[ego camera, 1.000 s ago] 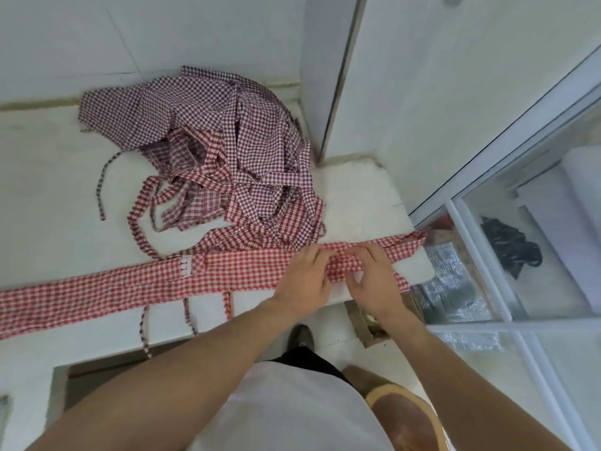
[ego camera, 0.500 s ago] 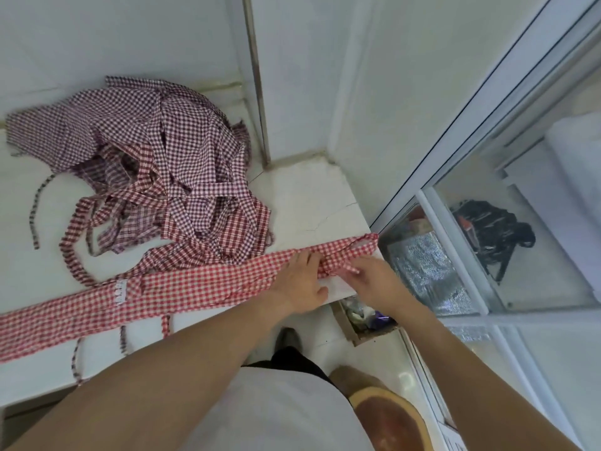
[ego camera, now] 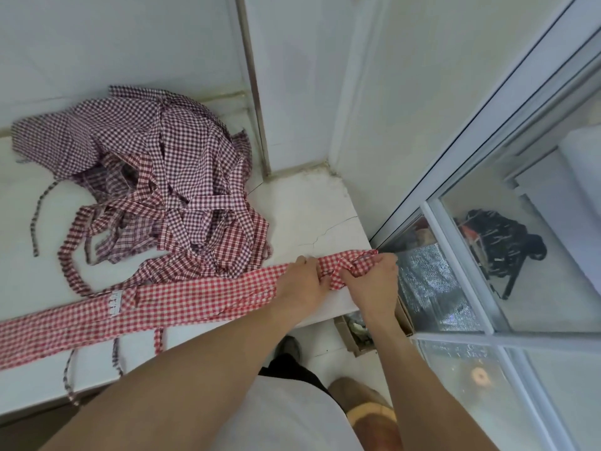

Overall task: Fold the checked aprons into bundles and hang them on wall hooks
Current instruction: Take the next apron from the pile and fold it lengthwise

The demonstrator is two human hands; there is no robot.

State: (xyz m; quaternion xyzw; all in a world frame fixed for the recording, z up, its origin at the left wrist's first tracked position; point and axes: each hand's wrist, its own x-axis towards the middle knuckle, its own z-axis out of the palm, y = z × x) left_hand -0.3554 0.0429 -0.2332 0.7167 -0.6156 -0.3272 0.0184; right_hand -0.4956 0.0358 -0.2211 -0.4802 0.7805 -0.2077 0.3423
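A red checked apron (ego camera: 182,301), folded into a long narrow strip, lies along the front of the white counter (ego camera: 312,216) from the left edge to the right corner. My left hand (ego camera: 300,283) grips the strip near its right end, fingers curled over the cloth. My right hand (ego camera: 370,281) grips the bunched right end at the counter's corner. Behind the strip lies a loose heap of darker checked aprons (ego camera: 156,177) with trailing ties. No wall hooks are in view.
White walls and a metal corner post (ego camera: 253,92) stand behind the counter. A glass partition with white frames (ego camera: 461,281) runs down the right side. A cardboard box (ego camera: 361,333) sits on the floor below the counter's corner.
My right hand has curled round the apron's right end and gathered it into a bunch. My left hand has stayed on the strip beside it. The view has shifted slightly.
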